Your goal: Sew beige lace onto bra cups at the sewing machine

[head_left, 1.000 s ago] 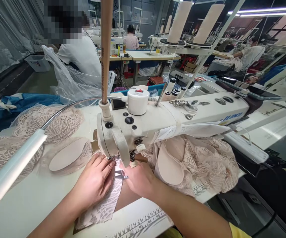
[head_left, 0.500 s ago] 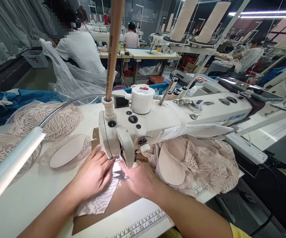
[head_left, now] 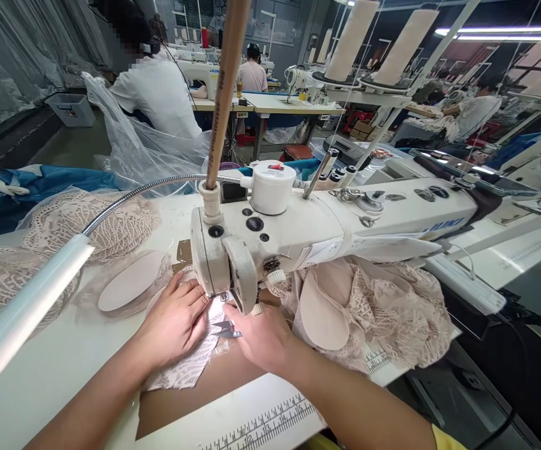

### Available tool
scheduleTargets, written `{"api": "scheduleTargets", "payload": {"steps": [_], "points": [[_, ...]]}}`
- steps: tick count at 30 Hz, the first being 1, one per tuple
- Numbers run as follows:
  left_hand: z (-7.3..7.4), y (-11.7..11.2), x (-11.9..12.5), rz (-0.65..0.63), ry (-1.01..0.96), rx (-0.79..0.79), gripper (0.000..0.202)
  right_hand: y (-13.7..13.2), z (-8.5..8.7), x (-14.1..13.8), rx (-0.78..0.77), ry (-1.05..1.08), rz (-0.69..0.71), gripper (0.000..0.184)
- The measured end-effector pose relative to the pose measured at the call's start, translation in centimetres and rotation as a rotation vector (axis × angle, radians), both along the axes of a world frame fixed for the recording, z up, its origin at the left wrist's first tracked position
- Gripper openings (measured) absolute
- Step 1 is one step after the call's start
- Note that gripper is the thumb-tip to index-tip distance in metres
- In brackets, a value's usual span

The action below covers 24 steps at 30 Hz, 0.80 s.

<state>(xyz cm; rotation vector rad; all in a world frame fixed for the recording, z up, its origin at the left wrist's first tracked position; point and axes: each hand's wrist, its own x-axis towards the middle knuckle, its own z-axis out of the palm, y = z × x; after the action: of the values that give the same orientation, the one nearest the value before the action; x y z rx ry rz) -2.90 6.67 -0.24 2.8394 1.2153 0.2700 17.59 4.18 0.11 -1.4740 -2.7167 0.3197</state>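
A strip of beige lace lies on the table under the head of a white sewing machine. My left hand rests flat on the lace, fingers stretched toward the needle area. My right hand presses the lace from the right side, fingers curled, with small thread snips sticking out from under it. The needle itself is hidden behind the machine head.
Lace bra cups and a foam cup lie at left; a heap of lace pieces sits at right. A flexible lamp crosses the left. Rulers mark the table's front edge. Other people sit at machines behind.
The lace strip has fed away from me under the machine head, leaving less of it hanging toward the table's front edge. Both hands have moved slightly up with it.
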Motion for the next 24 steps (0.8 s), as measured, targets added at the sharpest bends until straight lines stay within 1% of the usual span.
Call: {"api": "scheduleTargets", "payload": {"steps": [6, 8, 11, 14, 16, 19, 22, 24], "points": [[-0.1, -0.8, -0.3, 0.060, -0.082, 0.038, 0.025, 0.0, 0.3, 0.1, -0.025, 0.049, -0.002, 0.044], [-0.2, -1.0, -0.4, 0.067, -0.076, 0.033, 0.025, 0.0, 0.2, 0.1, -0.024, 0.069, -0.018, 0.039], [-0.4, -1.1, -0.5, 0.075, -0.046, -0.002, 0.031, -0.1, -0.1, 0.1, -0.026, 0.100, -0.038, 0.030], [-0.5, -1.3, -0.5, 0.118, -0.070, -0.032, 0.038, -0.2, -0.2, 0.2, -0.049, 0.175, -0.056, 0.028], [-0.4, -1.9, -0.4, 0.140, -0.095, -0.033, 0.039, -0.2, -0.3, 0.4, -0.066, 0.248, -0.065, 0.029], [-0.5, -4.3, 0.2, 0.156, -0.106, -0.035, 0.038, -0.2, -0.3, 0.7, -0.097, 0.363, -0.060, 0.032], [-0.7, -8.0, 1.2, 0.180, -0.131, -0.055, 0.041, -0.2, -0.2, 0.6, -0.142, 0.508, -0.016, 0.029], [-0.6, -10.5, 1.8, 0.182, -0.198, -0.104, 0.047, -0.3, 0.0, 0.2, -0.176, 0.580, 0.024, 0.026]]}}
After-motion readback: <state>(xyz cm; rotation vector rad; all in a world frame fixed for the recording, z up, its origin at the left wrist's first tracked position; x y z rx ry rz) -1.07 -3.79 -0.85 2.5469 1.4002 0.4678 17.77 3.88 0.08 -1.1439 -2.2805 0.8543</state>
